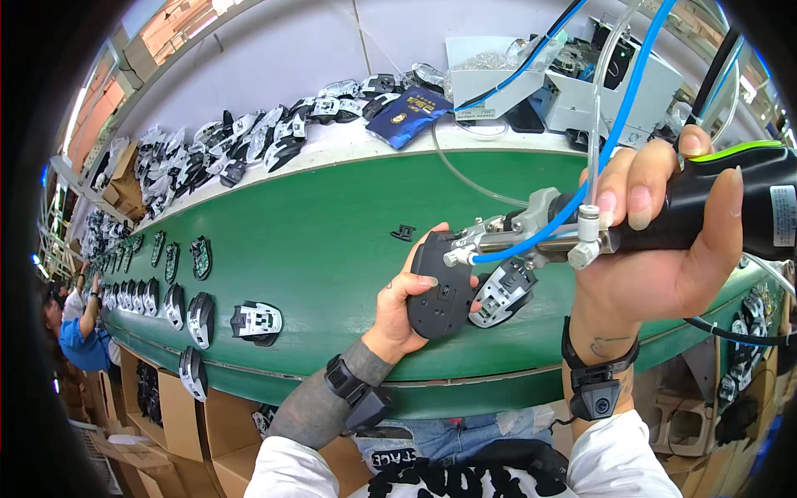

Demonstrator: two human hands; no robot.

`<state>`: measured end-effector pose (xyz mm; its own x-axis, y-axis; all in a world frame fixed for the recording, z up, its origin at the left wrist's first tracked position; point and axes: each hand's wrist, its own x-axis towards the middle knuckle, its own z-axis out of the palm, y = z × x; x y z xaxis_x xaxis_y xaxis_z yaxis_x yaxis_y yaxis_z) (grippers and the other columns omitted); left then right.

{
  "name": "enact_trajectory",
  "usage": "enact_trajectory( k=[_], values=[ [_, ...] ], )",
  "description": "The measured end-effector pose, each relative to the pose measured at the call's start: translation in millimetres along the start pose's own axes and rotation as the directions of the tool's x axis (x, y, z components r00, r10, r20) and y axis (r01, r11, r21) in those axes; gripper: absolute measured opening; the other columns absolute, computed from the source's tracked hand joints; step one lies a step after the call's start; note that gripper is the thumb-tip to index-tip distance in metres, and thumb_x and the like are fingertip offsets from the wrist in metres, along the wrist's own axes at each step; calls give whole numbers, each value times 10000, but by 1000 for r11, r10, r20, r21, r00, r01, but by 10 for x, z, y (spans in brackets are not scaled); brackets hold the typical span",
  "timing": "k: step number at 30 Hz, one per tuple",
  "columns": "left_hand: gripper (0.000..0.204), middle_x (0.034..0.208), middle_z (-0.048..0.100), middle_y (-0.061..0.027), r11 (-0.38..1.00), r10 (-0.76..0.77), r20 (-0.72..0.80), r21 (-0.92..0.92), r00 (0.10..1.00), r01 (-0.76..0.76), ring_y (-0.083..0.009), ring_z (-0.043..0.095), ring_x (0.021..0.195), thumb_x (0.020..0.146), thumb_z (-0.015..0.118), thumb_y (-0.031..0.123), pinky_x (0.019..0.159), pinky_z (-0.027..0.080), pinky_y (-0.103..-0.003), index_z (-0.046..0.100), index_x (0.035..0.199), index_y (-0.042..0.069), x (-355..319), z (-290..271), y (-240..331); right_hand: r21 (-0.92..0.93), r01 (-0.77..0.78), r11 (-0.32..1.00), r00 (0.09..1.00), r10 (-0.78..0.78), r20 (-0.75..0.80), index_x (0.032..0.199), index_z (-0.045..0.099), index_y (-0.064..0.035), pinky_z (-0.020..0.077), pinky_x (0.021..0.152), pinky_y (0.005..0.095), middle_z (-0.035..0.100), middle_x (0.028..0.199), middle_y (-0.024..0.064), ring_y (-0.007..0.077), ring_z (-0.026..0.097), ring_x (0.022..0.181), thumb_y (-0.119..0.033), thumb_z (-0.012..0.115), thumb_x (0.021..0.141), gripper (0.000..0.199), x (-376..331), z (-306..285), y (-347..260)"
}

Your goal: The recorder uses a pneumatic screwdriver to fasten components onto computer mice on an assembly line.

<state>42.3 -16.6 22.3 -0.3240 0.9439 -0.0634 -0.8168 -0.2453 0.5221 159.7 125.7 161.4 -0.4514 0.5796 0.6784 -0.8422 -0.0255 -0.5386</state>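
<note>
My left hand (394,313) grips a black computer mouse shell (440,299), its flat underside turned up, thumb across its edge. My right hand (643,257) is wrapped round a black powered screwdriver (762,199) with a bright green strip on top. A blue hose and a clear tube run to its metal front end (531,236). That nose meets the upper right part of the shell; the exact tip is hidden. Just right of the shell lies a white-and-black mouse part (504,295) on the belt. Behind my left hand sits a small black plastic piece (404,233).
On the green belt (332,207), several mouse parts (256,322) and green circuit boards (201,257) line the left. Piled mouse shells (282,137), a blue packet (408,116) and a white box (486,79) occupy the back shelf. Co-workers (79,332) are at far left; cardboard boxes (183,419) stand below.
</note>
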Motion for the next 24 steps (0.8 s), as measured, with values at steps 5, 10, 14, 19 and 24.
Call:
enact_trajectory(
  k=[5,10,14,19,24],
  values=[
    [727,1184,447,-166,998,47,-2,36,999,-47,-310,543,989,704,494,136,804,505,-518,260,1392,146,19,3,-1,-5,41,999,999,-41,13,1063,446,-50,398,565,279,463,644,43,166,474,584,-376,361,942,359,31,-3,28],
    [666,1182,458,-152,994,97,-147,70,984,-87,-275,549,956,733,508,171,777,520,-484,308,1369,155,131,-111,50,-48,63,997,997,-65,-40,1020,466,-54,382,557,276,458,630,37,158,468,580,-367,421,910,336,93,-42,-90],
    [672,1232,445,-153,992,115,-168,64,979,-105,-274,553,944,722,512,166,763,525,-485,319,1366,155,119,-73,50,-67,110,992,990,-116,-80,1001,485,-61,382,567,280,458,598,37,168,457,540,-367,441,901,325,94,-46,13],
    [708,1328,384,-166,993,120,-32,-2,992,-120,-284,555,945,698,516,153,756,531,-496,301,1373,151,81,-52,57,-141,80,987,984,-100,-144,955,477,-56,383,538,286,466,580,38,172,473,503,-358,453,901,309,99,51,88],
    [719,1329,380,-171,992,124,-6,-21,992,-125,-293,558,946,695,519,155,758,532,-494,290,1376,147,68,-24,55,-52,104,993,989,-109,-102,948,472,-57,384,527,283,472,576,41,169,477,490,-352,454,904,298,89,199,48]
  ],
)
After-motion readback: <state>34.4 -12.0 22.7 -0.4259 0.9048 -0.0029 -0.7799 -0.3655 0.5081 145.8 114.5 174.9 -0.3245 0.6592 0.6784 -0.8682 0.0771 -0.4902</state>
